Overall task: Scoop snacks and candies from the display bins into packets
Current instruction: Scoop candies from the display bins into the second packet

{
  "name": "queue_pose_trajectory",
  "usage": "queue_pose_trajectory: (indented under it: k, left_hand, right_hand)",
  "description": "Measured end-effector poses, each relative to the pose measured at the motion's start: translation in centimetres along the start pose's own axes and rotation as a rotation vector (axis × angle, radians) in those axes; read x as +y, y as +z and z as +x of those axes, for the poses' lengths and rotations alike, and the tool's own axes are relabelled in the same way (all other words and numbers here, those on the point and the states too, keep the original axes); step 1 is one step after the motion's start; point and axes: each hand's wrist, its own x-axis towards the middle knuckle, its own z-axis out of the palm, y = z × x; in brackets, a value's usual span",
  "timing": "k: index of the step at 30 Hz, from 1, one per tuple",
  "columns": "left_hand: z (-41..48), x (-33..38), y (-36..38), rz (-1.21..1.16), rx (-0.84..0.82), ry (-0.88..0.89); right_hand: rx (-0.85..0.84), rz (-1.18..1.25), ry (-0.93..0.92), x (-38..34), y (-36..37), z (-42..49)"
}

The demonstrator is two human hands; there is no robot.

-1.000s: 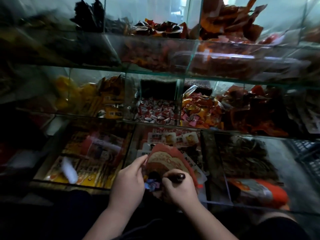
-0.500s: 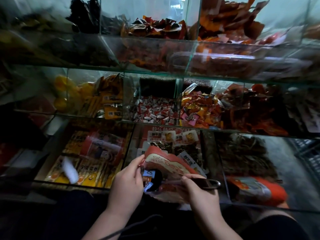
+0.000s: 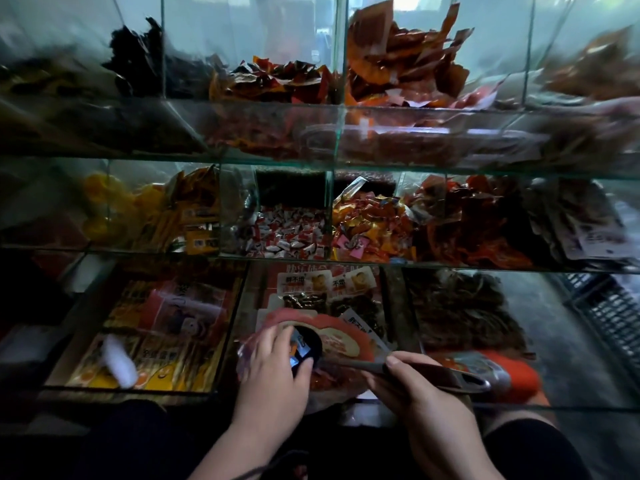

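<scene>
Black slatted crate (image 3: 606,315) on grey floor (image 3: 562,344), far right

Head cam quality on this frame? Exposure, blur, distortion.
Head view: dim overall, lower corners near black; backlight blows out behind the top bins; left and upper-right edges smeared; glass fronts hazy with reflections; shelf edges bow from the wide lens; left hand, right hand, scoop and packet at centre read fairly sharp.

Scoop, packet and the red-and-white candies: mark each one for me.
scoop (image 3: 453,377), head view, on the handle near its free end.
packet (image 3: 343,344), head view, on the printed red face beside the scoop's bowl.
red-and-white candies (image 3: 287,233), head view, on the middle of the pile.
</scene>
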Motion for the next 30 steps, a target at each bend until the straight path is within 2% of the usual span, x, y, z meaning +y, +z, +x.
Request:
queue_pose_trajectory:
  k: [4, 7, 12, 18, 22, 26, 27, 28, 29, 30]
  left_hand:
    - [1.7, 0.7, 1.2, 0.046, -0.110, -0.067]
    - [2.2, 0.9, 1.8, 0.081, -0.043, -0.027]
    - [3.1, 1.8, 1.6, 0.003, 0.135, 0.161]
    - [9.1, 7.5, -3.0, -0.054, 0.290, 0.455]
    - [13.7, 12.6, -4.8, -0.151, 0.182, 0.477]
    - [17.2, 16.0, -4.1, -0.185, 0.097, 0.417]
    - [17.6, 16.3, -3.7, -0.183, 0.079, 0.387]
    - [17.8, 16.3, -3.2, -0.187, 0.058, 0.361]
    - [17.9, 16.0, -2.7, -0.193, 0.038, 0.344]
    - [17.8, 15.5, -2.3, -0.199, 0.028, 0.335]
  right_hand:
    - [-0.056, 0.009, -0.010, -1.8, -0.3, -2.0]
    - [-0.103, 0.008, -0.027, -2.9, -0.5, -3.1]
    - [-0.140, 0.014, -0.056, -5.1, -0.3, -4.2]
    - [-0.027, 0.216, -0.149, -9.4, 1.8, -3.4]
    - [-0.051, 0.414, -0.182, -12.2, 2.6, -2.1]
    - [0.005, 0.475, -0.340, -13.2, 4.1, 0.7]
    - [0.035, 0.386, -0.429, -13.0, 4.4, 1.7]
    - [0.075, 0.172, -0.579, -12.8, 4.4, 2.6]
    - [0.104, -0.171, -0.790, -12.8, 4.0, 3.5]
    - [0.057, -0.563, -0.999, -12.9, 3.6, 4.4]
